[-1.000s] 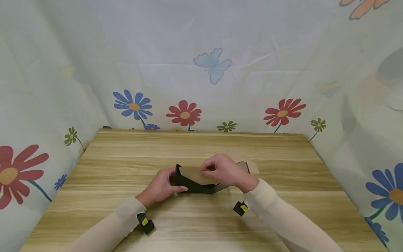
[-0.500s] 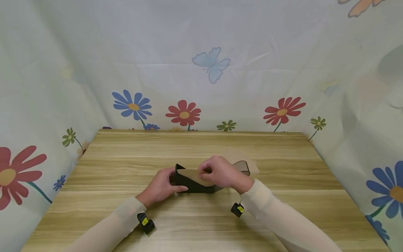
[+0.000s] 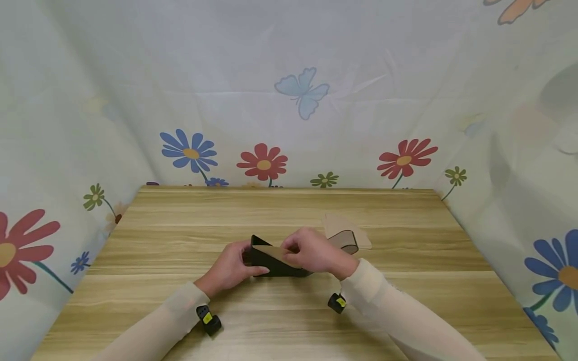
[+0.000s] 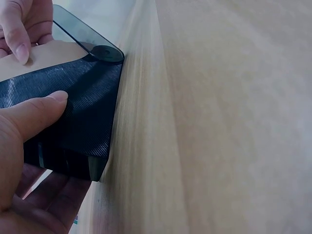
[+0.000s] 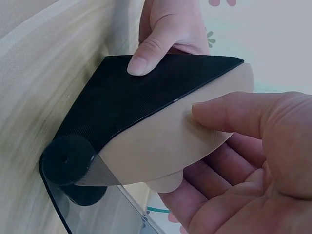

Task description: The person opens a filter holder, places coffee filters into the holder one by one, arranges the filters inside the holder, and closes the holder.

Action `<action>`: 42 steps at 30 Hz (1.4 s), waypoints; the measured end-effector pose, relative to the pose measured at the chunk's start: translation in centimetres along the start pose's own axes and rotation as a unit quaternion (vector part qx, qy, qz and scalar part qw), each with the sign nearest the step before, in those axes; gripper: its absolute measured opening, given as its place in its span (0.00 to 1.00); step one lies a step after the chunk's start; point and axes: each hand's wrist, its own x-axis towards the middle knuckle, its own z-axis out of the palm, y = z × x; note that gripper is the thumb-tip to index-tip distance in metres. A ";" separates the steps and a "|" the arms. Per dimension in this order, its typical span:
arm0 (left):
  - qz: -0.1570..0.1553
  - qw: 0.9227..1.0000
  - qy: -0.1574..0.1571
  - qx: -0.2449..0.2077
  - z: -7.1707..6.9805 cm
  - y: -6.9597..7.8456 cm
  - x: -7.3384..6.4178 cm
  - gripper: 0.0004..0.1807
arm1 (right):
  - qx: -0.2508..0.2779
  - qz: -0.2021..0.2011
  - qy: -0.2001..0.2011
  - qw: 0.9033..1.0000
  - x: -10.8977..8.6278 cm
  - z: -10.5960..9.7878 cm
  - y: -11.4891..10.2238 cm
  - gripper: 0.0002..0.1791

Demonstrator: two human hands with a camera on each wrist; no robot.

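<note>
A black filter holder (image 3: 279,265) with a ribbed side and a clear hinged lid (image 3: 345,241) stands on the table. My left hand (image 3: 235,263) grips its left end, the thumb lying on the near side. Brown paper coffee filters (image 5: 156,151) sit partly inside the holder, their curved edge and a small tab sticking out in the right wrist view. My right hand (image 3: 311,250) pinches these filters between thumb and fingers at the open top. The lid is swung open to the right, partly behind my right hand. How deep the filters reach is hidden.
More flat brown papers (image 3: 359,234) lie on the wooden table (image 3: 203,215) behind and right of the lid. A white flowered cloth (image 3: 217,65) hangs behind the table and along both sides.
My right hand has moved slightly down and left, and the filters have sunk lower into the holder. Less brown paper shows above its rim. My left hand and the holder have stayed put.
</note>
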 end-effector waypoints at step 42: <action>-0.001 1.000 0.001 0.009 -0.1 0.5 -0.2 0.21 | -0.012 0.037 -0.056 0.998 0.9 1.0 -0.7 0.05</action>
